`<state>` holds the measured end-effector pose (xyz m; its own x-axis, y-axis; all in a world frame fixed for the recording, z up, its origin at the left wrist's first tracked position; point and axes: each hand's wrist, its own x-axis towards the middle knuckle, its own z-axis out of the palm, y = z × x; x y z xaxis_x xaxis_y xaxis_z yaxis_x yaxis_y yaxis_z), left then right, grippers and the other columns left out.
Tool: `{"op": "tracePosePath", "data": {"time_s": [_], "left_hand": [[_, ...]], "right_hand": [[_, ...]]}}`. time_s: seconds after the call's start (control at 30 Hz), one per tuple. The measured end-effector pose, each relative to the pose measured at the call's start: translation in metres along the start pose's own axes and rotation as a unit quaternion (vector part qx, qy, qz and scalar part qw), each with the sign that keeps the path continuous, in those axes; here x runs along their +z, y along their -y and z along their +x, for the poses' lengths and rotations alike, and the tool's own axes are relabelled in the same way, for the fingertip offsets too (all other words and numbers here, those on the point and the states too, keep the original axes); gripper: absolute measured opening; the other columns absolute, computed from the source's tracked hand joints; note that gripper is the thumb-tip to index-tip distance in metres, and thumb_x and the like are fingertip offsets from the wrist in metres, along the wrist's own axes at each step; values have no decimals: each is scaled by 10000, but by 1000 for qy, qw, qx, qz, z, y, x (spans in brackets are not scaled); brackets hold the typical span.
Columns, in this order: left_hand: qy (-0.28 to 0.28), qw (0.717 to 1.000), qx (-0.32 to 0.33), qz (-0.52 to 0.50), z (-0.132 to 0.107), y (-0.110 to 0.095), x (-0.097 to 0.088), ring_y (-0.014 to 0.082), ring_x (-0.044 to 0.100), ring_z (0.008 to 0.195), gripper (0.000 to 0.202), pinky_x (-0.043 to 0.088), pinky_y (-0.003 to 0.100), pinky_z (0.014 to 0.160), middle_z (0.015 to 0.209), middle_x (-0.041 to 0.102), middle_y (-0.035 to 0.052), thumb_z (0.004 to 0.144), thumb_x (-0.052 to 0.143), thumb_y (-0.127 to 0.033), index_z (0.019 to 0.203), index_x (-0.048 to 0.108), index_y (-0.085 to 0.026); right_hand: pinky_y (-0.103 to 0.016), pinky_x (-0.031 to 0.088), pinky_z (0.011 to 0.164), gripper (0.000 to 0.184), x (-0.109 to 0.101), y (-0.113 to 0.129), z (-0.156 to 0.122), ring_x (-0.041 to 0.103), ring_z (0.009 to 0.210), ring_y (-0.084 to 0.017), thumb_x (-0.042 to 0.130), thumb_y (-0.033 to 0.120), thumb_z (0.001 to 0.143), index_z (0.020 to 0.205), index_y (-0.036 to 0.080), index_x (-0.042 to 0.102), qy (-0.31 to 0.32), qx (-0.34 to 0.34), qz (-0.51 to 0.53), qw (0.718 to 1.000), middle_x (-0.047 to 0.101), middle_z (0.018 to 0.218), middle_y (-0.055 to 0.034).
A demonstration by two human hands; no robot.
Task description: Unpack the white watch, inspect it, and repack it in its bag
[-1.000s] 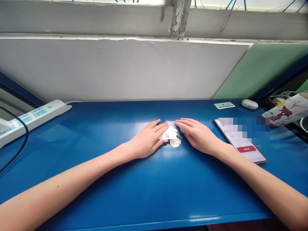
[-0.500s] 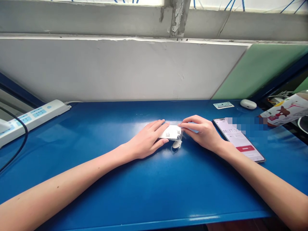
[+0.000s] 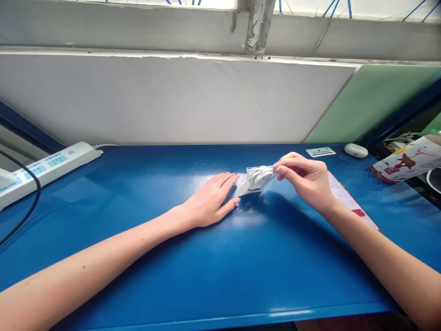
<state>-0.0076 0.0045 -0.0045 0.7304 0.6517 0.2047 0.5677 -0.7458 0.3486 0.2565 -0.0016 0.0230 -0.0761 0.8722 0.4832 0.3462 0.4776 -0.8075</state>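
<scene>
A clear plastic bag (image 3: 257, 179) holds a bundled white cord, which looks like earphones; its small parts are hard to make out. My right hand (image 3: 305, 179) pinches the bag's right edge between thumb and fingers. That side is raised off the blue table (image 3: 213, 271), and a shadow falls beneath it. Palm down, my left hand (image 3: 213, 200) lies on the table with fingers stretched out. Its fingertips and thumb are at the bag's lower left end; whether they press on it I cannot tell.
Under and behind my right wrist lies a phone (image 3: 354, 202), partly covered. Farther back are a small card (image 3: 320, 151) and a white earbud case (image 3: 356, 150). A printed carton (image 3: 408, 156) stands at right, a power strip (image 3: 51, 170) with a black cable (image 3: 36, 197) at left.
My right hand has gripped the bag's right side and lifted it, tilting the bag up. The coiled cord now faces me instead of the white printed label. My left hand has barely moved.
</scene>
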Motion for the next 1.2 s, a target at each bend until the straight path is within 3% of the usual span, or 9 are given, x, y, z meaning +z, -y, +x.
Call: {"op": "tracePosePath", "data": {"time_s": [0.17,0.3,0.57,0.8,1.0,1.2], "left_hand": [[-3,1000,-24,-6,0,0,2,332,365,1430,666,353,495,1161,1528,382,234,974,484,-420,1501,257,-83],[-13,999,-27,-25,0,-1,1,334,343,1445,776,350,502,1163,1559,338,225,934,553,-427,1535,169,-121],[-15,999,-20,-39,0,-2,0,341,267,1479,1009,329,502,1177,1604,240,209,849,682,-473,1566,43,-164],[-11,999,-6,-43,-1,-2,-1,360,174,1505,1024,290,519,1186,1642,113,195,825,699,-526,1580,94,-190],[11,1000,-12,-23,0,-2,-2,365,267,1474,868,327,534,1159,1590,278,216,850,656,-518,1537,269,-152],[21,1000,-16,2,0,-1,0,353,250,1481,753,304,528,1178,1566,325,229,894,599,-455,1500,334,-95]], "right_hand": [[-330,493,560,174,-1,-5,4,556,603,-169,717,419,830,788,253,752,-6,85,50,995,657,694,-16],[-311,503,581,212,1,-10,4,555,621,-156,722,437,821,831,230,764,1,131,62,990,686,740,-25],[-288,513,634,289,7,-11,2,574,659,-142,711,473,826,941,216,781,77,187,77,976,710,797,-28],[-336,543,655,362,12,-20,-1,630,682,-170,721,456,809,1048,185,736,105,185,72,974,738,849,-58],[-349,558,693,326,14,-22,-3,682,762,-200,716,411,819,1044,176,712,115,173,57,977,738,869,-64],[-381,581,771,219,15,-22,-8,689,900,-231,637,364,886,1019,213,723,132,93,-87,983,726,1034,-80]]}}
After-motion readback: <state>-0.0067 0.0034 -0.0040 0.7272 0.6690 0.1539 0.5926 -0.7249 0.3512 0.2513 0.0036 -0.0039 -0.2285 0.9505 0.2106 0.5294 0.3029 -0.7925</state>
